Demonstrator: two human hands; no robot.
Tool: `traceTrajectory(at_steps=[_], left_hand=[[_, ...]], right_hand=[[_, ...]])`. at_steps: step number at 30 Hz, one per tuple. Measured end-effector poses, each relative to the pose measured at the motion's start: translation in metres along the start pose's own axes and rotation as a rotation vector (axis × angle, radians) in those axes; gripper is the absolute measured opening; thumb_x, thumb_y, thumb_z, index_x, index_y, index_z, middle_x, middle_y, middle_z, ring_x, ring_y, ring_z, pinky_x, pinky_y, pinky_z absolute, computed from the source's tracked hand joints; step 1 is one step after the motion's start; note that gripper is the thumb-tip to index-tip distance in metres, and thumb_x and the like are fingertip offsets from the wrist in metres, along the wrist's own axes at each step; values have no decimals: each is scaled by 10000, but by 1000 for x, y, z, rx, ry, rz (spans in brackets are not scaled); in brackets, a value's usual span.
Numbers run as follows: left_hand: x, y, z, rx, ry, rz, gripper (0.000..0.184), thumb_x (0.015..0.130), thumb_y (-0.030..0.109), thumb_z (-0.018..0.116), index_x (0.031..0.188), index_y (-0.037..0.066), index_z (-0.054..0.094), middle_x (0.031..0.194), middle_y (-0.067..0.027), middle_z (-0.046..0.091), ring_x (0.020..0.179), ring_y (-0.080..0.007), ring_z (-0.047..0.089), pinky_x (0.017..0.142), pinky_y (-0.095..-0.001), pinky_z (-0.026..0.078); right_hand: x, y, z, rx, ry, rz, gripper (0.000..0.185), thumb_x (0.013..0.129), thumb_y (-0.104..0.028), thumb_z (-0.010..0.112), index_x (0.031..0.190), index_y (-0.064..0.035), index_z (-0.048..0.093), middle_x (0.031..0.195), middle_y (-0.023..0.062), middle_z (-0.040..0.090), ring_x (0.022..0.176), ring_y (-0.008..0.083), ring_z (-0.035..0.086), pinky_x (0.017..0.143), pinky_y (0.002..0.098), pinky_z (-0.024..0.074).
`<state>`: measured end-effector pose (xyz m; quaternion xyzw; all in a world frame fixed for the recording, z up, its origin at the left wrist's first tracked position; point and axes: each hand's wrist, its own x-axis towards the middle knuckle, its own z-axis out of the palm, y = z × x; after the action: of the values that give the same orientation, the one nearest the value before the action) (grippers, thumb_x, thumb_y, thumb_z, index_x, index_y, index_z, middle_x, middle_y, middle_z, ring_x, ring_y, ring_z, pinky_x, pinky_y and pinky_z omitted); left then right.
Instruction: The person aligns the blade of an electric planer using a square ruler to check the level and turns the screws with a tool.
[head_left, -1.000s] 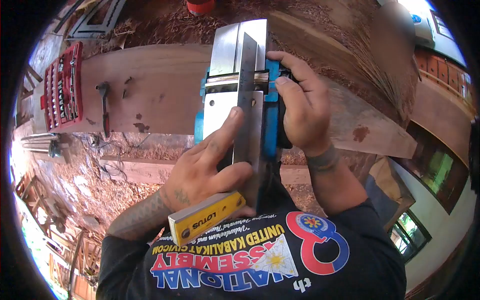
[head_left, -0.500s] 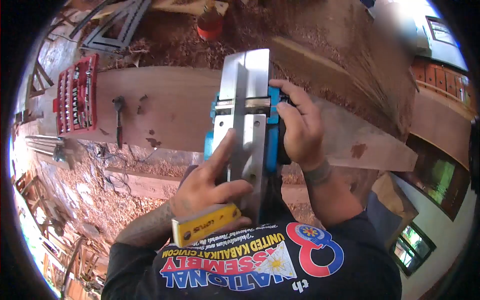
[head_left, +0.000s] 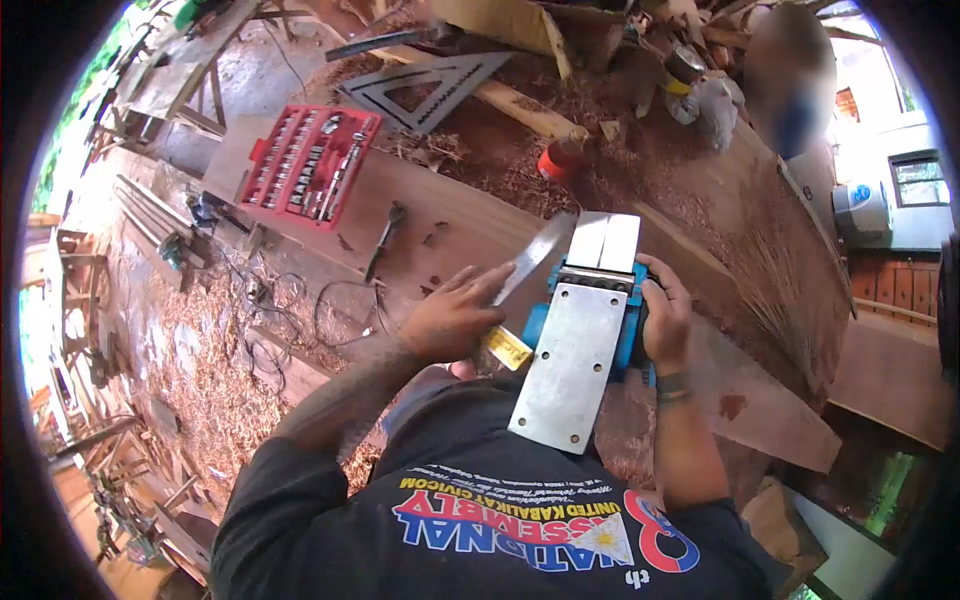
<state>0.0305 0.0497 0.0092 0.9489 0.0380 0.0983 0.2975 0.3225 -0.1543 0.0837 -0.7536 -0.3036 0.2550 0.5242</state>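
An electric hand planer point(head_left: 572, 360) with a blue body lies upside down before my torso, its flat metal sole facing up. My right hand point(head_left: 668, 318) is closed round the planer's right side, near the gap between the two sole plates. In my left hand point(head_left: 455, 318) is a try square point(head_left: 508, 348) with a yellow handle and a steel blade. The blade slants up and to the right, just left of the planer. From this angle the square appears beside the sole; whether it touches the planer's side I cannot tell.
A wide wooden plank point(head_left: 475, 215) runs behind the planer. On it lie a red socket set case point(head_left: 310, 168) and a ratchet point(head_left: 385, 242). Beyond are a triangular square point(head_left: 430, 92), a red container point(head_left: 562, 160) and wood shavings. A person point(head_left: 795, 80) is at upper right.
The try square has come off the planer's sole and moved left with my left hand, its blade now slanted. My right hand still holds the planer. The whole view has turned and shifted.
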Motion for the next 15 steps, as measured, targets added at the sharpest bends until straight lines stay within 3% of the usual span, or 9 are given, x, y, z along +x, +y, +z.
traceTrajectory(at_steps=[3,7,8,11,12,15], left_hand=[[0,-8,6,37,-30,-5,185,879,155,781,1063,134,775,1715,-237,434,1576,-402,475,1309,-611,351],[-5,-18,21,232,-98,-76,356,864,210,808,1207,145,738,1744,-224,399,1617,-418,409,1316,-662,309],[-3,-19,16,222,-219,-87,530,843,281,844,1343,165,709,1756,-223,382,1632,-422,380,1317,-678,295],[3,-14,6,279,-372,-72,694,825,346,868,1467,182,661,1765,-226,362,1642,-442,354,1330,-681,260],[-1,-12,0,403,-316,9,793,838,404,863,1557,195,603,1672,-231,489,1571,-422,469,1274,-634,394],[-2,-9,-41,45,-252,-282,728,858,439,844,1497,168,625,1497,-217,639,1392,-397,635,1112,-563,557]], right_hand=[[3,9,-1,-7,-1,-30,396,1028,-112,542,1321,78,728,1255,115,766,1151,182,689,1068,314,510],[1,-1,1,-40,-8,-7,400,1016,-120,544,1300,88,734,1263,134,771,1146,193,696,1062,313,511],[2,1,1,-43,-11,-17,403,1013,-123,545,1302,85,734,1257,136,772,1144,197,697,1062,315,511],[3,4,-2,-78,-9,-42,407,1002,-138,555,1300,67,741,1242,134,771,1145,209,695,1061,324,513],[2,1,-2,-104,-1,-54,405,995,-148,563,1294,54,746,1239,128,769,1149,213,692,1061,329,515],[6,23,-2,-237,74,-197,420,972,-164,576,1294,33,758,1314,177,766,1235,278,694,1131,369,510]])
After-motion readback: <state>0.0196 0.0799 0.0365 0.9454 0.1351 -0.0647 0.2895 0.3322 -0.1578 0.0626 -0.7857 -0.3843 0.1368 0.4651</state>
